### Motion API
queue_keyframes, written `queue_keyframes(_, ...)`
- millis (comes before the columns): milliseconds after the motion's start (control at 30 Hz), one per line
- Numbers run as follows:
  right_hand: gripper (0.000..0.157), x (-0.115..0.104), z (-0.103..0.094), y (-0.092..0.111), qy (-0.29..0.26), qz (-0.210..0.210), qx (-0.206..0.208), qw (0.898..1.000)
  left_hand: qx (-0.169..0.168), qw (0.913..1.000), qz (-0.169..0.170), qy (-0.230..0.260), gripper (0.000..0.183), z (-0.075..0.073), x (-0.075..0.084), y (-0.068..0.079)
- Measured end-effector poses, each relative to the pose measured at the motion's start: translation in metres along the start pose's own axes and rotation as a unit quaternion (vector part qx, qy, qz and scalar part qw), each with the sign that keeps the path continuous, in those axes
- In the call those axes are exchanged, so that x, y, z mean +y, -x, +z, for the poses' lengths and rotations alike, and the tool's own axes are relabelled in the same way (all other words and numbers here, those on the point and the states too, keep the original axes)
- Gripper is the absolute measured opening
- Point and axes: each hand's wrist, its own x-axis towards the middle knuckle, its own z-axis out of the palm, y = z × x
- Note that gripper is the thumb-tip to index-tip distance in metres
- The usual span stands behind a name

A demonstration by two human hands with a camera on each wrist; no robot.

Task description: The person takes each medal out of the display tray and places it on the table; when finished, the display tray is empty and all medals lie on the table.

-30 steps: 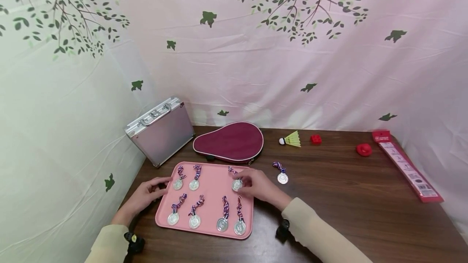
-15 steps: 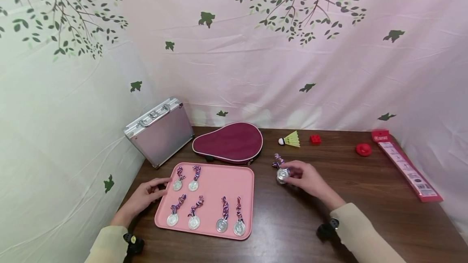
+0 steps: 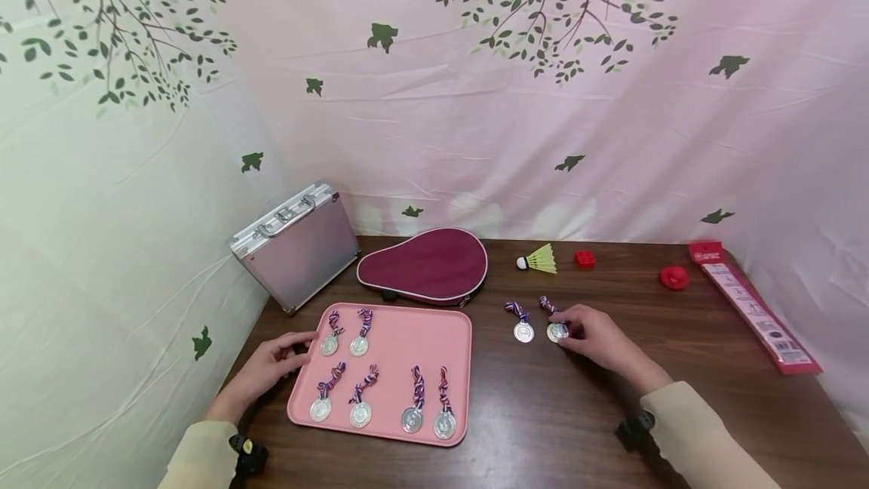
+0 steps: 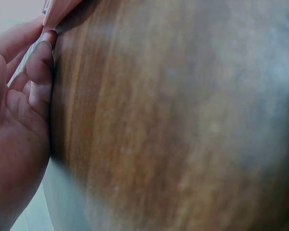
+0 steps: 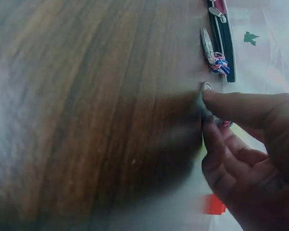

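Observation:
My right hand pinches a silver medal between thumb and fingertips, low at the tabletop. Its knotted striped ribbon extends away from me. In the right wrist view, the fingers partly hide this medal. A similar medal lies just to its left on the table. The pink tray bears several silver medals with knotted ribbons, two in the far row and the rest in the near row. My left hand holds the tray's left rim, its fingers partly curled.
Behind the tray lie a maroon paddle case and, to its left, an upright silver case. A shuttlecock, red toy brick, small red hat-shaped object and long red package lie along the far right.
My right hand has carried a medal from the tray's far right corner onto the table, right of the other loose medal. My left hand has stayed at the tray.

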Motion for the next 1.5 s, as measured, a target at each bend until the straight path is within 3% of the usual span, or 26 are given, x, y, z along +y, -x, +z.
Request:
queue_keyframes(167, 0.035, -0.004, 0.0, 0.0, 0.049, -0.015, -0.003, 0.999, 0.011, 0.9997, 0.021, 0.004, 0.041, 0.001, -0.021, -0.006)
queue_keyframes(300, 0.038, -0.008, 0.0, 0.002, 0.05, -0.008, -0.005, 0.999, 0.002, 0.9998, 0.021, 0.007, 0.042, 0.0, -0.016, -0.005)
queue_keyframes(400, 0.037, -0.015, 0.003, 0.002, 0.042, -0.02, 0.032, 0.998, -0.006, 0.9998, 0.016, 0.014, 0.042, 0.0, -0.003, 0.0)
queue_keyframes(567, 0.027, -0.046, 0.023, 0.001, 0.027, -0.084, 0.097, 0.991, 0.002, 0.9998, 0.019, 0.008, 0.041, 0.0, -0.002, 0.0)
queue_keyframes(667, 0.024, -0.073, 0.04, 0.001, 0.019, -0.124, 0.083, 0.989, 0.006, 0.9998, 0.021, 0.004, 0.041, 0.001, -0.011, -0.004)
queue_keyframes(867, 0.024, -0.13, 0.073, 0.008, 0.016, -0.171, 0.008, 0.985, 0.009, 0.9995, 0.031, -0.004, 0.041, 0.001, -0.031, -0.011)
queue_keyframes(1033, 0.023, -0.16, 0.096, 0.016, 0.041, -0.235, -0.029, 0.971, 0.007, 0.9993, 0.036, -0.002, 0.042, 0.001, -0.034, -0.012)
queue_keyframes(1233, 0.025, -0.175, 0.112, 0.023, 0.108, -0.253, -0.047, 0.96, 0.006, 0.9991, 0.043, -0.002, 0.043, 0.001, -0.035, -0.013)
queue_keyframes(1500, 0.026, -0.177, 0.123, 0.022, 0.13, -0.228, -0.026, 0.965, 0.003, 0.999, 0.044, -0.005, 0.042, 0.001, -0.035, -0.012)
